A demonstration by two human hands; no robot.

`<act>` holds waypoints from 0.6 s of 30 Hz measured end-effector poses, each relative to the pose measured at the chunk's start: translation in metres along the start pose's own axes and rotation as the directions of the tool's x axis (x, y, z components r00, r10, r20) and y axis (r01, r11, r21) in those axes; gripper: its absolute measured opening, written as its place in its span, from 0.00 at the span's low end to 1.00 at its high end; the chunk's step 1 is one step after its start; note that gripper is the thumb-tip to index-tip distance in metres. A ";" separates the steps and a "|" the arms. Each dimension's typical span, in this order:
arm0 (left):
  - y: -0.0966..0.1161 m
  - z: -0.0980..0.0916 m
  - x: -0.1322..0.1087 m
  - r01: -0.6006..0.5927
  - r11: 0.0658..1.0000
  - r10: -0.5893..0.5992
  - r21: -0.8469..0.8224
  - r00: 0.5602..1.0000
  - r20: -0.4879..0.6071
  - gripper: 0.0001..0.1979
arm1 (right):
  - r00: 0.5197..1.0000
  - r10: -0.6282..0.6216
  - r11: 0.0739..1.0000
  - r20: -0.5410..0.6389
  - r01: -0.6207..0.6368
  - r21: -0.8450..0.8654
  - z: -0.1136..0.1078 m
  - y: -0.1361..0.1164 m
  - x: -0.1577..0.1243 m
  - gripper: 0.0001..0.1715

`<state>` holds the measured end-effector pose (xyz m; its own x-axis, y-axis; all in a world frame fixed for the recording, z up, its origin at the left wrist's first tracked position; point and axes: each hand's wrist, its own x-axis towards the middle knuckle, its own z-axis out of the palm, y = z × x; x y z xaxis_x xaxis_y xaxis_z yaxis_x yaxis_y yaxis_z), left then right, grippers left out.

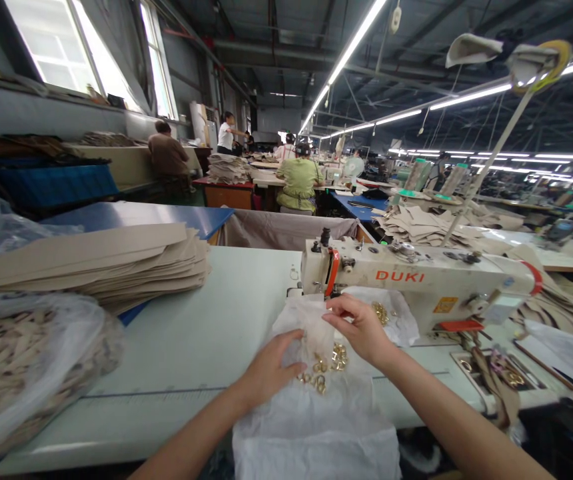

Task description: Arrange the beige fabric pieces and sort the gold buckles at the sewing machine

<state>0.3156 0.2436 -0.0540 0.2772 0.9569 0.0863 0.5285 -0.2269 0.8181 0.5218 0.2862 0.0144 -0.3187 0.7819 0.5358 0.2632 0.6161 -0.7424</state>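
Observation:
A thin white wrapping sheet lies over the near table edge, with its far part folded up beside the sewing machine. Small gold metal rings and buckles lie loose on it. My right hand pinches the folded far edge of the sheet between thumb and fingers. On the other side my left hand rests at the sheet's left edge, thumb and fingers apart around the gold pieces. Behind my right hand, another white wrapper holds more gold pieces.
Stacked beige fabric panels lie on the left of the pale green table. A clear bag of fabric strips sits nearer. Beige straps and metal hardware lie at the right. Several people work farther back, one in a green top.

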 end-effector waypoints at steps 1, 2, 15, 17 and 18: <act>-0.001 0.001 0.000 -0.001 1.000 0.001 0.001 1.000 -0.001 0.28 | 1.000 0.008 1.000 0.004 -0.008 -0.007 0.000 -0.002 0.001 0.03; -0.002 0.001 0.000 -0.001 1.000 0.001 0.003 1.000 -0.002 0.28 | 1.000 0.016 1.000 0.009 -0.016 -0.013 0.000 -0.004 0.001 0.03; -0.006 0.006 0.002 -0.038 0.999 0.037 -0.026 0.999 -0.030 0.28 | 0.987 0.043 0.992 0.152 -0.024 -0.127 -0.007 -0.031 0.012 0.09; -0.004 0.006 0.002 -0.041 0.999 0.040 -0.024 0.999 -0.028 0.28 | 0.985 0.048 0.995 0.165 -0.033 -0.095 -0.008 -0.032 0.013 0.10; -0.003 0.005 0.002 -0.040 0.999 0.039 -0.023 0.999 -0.029 0.27 | 0.985 0.051 0.997 0.167 -0.040 -0.069 -0.009 -0.032 0.015 0.10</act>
<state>0.3186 0.2451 -0.0592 0.2742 0.9522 0.1349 0.4985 -0.2607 0.8268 0.5165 0.2785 0.0498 -0.4520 0.7856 0.4225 0.3379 0.5892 -0.7340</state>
